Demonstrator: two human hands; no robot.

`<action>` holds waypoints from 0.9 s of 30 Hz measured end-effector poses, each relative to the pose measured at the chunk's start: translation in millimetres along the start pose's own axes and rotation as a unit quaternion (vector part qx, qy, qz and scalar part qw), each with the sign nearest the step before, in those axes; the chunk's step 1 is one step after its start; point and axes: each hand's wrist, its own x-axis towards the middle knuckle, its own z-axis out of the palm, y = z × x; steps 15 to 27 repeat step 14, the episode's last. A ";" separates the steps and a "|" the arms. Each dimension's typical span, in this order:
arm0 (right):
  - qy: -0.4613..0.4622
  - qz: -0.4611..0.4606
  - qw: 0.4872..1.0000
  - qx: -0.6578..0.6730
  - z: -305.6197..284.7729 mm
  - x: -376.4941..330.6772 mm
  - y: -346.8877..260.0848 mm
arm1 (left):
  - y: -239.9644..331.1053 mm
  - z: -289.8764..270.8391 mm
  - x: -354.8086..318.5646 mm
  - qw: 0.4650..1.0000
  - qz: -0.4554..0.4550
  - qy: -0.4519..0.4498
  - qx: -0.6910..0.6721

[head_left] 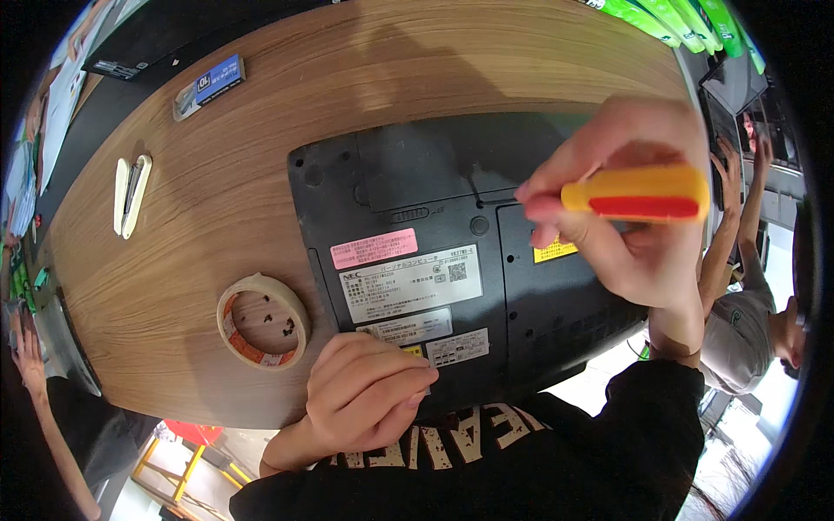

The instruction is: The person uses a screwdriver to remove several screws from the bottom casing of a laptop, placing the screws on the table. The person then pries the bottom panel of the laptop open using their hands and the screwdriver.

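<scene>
Gripping screwdriver (638, 194) lying crosswise, tip leftward

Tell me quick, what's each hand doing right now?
Left hand: fingers curled, pressing on the upturned laptop, holding nothing.
Right hand: closed around a yellow-and-red screwdriver.

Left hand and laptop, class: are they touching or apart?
Touching. The head view shows the left hand resting fingers-down on the near edge of the upturned laptop, over its labels, with no gap visible.

Black sleeves (660, 408), pale-lettered black shirt (452, 443).
</scene>
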 end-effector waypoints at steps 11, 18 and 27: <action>0.043 0.001 0.992 -0.115 -2.6 -4.6 -18.4 | 4.9 2.2 -1.9 1.000 0.013 0.021 0.013; 0.089 -0.015 0.987 -0.132 1.5 -1.4 -28.5 | 6.0 2.2 -4.1 1.000 0.013 0.023 0.016; 0.089 -0.015 0.987 -0.132 1.5 -1.4 -28.5 | 6.0 2.2 -4.1 1.000 0.013 0.023 0.016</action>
